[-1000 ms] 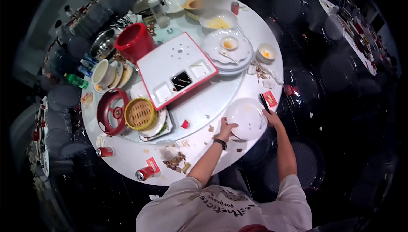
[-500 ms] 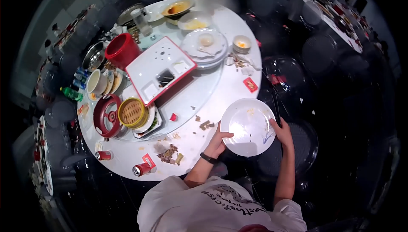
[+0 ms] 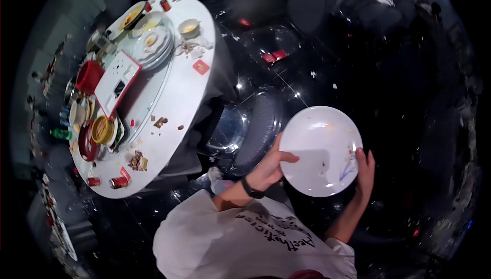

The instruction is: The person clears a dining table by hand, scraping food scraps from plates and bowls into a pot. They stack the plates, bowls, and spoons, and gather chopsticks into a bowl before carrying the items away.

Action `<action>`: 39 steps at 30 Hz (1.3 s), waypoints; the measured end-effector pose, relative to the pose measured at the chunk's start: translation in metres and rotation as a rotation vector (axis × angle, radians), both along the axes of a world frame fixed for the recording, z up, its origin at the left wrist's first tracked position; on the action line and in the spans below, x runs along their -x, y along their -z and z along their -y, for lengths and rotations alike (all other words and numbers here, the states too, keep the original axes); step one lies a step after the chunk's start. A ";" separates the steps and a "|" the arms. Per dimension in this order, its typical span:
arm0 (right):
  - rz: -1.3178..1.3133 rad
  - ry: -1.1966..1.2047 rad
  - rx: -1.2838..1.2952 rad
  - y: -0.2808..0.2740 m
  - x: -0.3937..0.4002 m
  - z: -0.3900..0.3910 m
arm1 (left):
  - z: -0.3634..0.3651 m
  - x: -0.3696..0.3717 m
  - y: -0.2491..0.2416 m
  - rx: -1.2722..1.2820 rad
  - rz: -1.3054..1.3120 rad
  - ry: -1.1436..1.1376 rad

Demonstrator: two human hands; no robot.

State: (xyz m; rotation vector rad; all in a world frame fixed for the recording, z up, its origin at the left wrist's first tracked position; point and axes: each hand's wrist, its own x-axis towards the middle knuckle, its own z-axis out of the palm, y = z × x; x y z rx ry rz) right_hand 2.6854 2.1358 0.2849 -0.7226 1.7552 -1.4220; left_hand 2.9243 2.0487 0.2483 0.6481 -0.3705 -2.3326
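Note:
A round white plate [image 3: 319, 148] with food smears and a small printed pattern is held up in front of my body, away from the table. Its left rim is gripped by my left hand [image 3: 270, 165], thumb over the top and a dark band on the wrist. At the right rim, my right hand [image 3: 364, 169] holds on with its fingers mostly behind the plate. Below the plate I see dark, glossy floor.
Left stands a round table [image 3: 189, 108] with stacked plates [image 3: 161, 49], a red-edged white tray [image 3: 116, 82], a bamboo steamer [image 3: 102, 130], a bowl [image 3: 189, 27] and cans [image 3: 118, 182]. A dark chair [image 3: 255, 131] is between it and the plate. Red packets [image 3: 275, 55] lie on another seat.
My view and body have turned right, so the table now sits farther left. The plate has moved with me away from the table edge, still in both hands.

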 end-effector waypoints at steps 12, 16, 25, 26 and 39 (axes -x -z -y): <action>-0.009 0.057 -0.223 0.068 0.219 0.033 | 0.036 0.190 0.029 -0.105 0.030 -0.022; -0.001 -0.131 -0.214 0.059 0.289 0.152 | 0.132 0.266 0.017 -0.045 0.038 -0.109; -0.110 -0.090 -0.113 -0.001 0.447 0.432 | 0.396 0.438 0.003 0.114 -0.011 -0.154; -0.104 -0.073 -0.092 -0.002 0.469 0.459 | 0.422 0.457 0.000 0.076 -0.032 -0.152; 0.029 -0.448 -0.033 -0.002 0.668 0.940 | 0.804 0.638 -0.015 0.043 -0.057 -0.527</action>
